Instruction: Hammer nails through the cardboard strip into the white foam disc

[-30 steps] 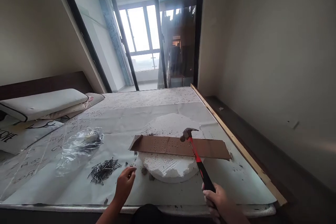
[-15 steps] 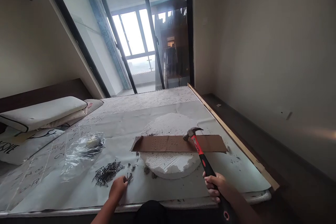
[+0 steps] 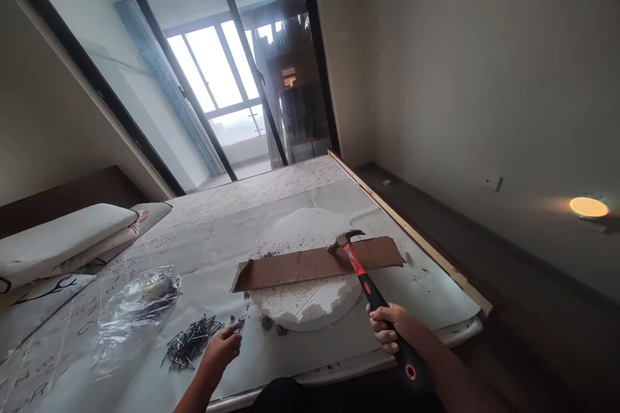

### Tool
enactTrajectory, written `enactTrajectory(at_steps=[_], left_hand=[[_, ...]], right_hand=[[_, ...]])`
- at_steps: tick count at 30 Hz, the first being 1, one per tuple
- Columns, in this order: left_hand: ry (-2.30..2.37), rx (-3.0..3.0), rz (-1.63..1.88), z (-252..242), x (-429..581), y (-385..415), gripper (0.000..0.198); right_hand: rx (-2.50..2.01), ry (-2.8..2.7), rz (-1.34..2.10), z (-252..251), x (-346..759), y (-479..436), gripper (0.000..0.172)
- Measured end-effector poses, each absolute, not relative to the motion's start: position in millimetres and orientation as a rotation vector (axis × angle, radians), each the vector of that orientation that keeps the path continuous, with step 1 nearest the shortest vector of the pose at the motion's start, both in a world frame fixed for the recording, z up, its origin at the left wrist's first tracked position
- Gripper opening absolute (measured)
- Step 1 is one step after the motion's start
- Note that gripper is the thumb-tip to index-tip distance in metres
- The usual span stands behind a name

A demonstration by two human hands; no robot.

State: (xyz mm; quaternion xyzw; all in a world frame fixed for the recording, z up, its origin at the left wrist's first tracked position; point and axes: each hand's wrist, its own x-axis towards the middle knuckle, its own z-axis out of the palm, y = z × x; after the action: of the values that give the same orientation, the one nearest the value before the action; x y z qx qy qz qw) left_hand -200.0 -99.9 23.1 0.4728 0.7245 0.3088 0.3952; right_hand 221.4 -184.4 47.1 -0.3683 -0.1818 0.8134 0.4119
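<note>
Claw hammer: steel head, red and black handle, held at a slant in the right hand. Fingers wrap the lower handle in a closed grip, its butt end projecting below the fist. The head is over the cardboard strip, right of its middle; contact cannot be told.

Left hand: just right of the nail pile, index finger extended toward a small dark bit on the sheet. Whether the fingers pinch anything cannot be told.

Nails: loose, tangled pile, dark metal, lying on the sheet beside the left hand.

Cardboard strip: brown, laid across the foam disc, overhanging on both sides; left end curled up, rows of small dots on the left half.

Foam disc: white, round, thick, front edge chipped; dark crumbs lie along its near left side.

Plastic bag: clear, crumpled, dark contents, behind and left of the nails.

Sheet: pale, spread over a mattress printed with characters.

Wooden rail: along the mattress's right edge.

Pillow: white, dark-piped, far left.
</note>
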Motion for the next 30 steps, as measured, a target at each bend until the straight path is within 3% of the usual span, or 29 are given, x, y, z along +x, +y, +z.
enactTrajectory(at_steps=[3,9,17,23,30], left_hand=[[1.563,1.073,0.837,45.6,-157.0,-92.6,0.041],[1.407,1.339,0.827,70.8,-67.9,-61.7,0.037],[1.524,2.117,0.902,55.8,19.6,-12.6,0.022],[1.527,2.187,0.862,39.3,32.0,-2.5,0.02],[1.558,2.21,0.839,34.2,31.2,-3.1,0.022]], right_hand=[[-0.934,-0.457,2.043,47.5,222.0,-182.1,0.021],[-1.007,-0.522,2.014,55.6,223.0,-181.7,0.022],[-1.217,-0.663,1.811,56.8,213.3,-186.6,0.025],[-1.383,-0.919,1.561,51.1,215.3,-193.0,0.018],[-1.419,-0.949,1.581,53.0,213.7,-195.2,0.015]])
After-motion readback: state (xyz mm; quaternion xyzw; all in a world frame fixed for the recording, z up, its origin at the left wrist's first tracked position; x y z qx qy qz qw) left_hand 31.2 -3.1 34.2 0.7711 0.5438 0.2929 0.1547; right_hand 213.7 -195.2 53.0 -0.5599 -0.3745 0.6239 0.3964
